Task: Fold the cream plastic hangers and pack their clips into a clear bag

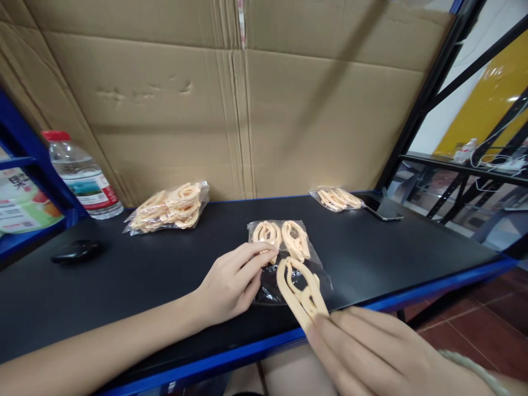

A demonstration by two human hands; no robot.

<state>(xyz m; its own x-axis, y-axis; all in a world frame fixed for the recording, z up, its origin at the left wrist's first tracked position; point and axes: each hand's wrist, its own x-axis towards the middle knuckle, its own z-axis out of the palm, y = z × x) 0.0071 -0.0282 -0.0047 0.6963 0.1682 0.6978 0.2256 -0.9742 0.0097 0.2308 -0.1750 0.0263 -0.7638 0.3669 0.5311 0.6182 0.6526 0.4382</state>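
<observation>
My left hand (233,283) lies on the black tabletop (157,269), its fingers together and pressing the left edge of a clear plastic bag (289,258) that holds two peach-coloured plastic clips. My right hand (371,352) is closed in a pinch on another peach clip (299,291), held at the bag's near, open end, its far tip over the plastic. The clip is a long oval loop shape.
A fuller bag of the same clips (169,209) lies at the back left, a smaller one (337,199) at the back right beside a phone (381,209). A water bottle (80,173) and a black mouse (76,250) are at left. Cardboard (247,99) walls the back.
</observation>
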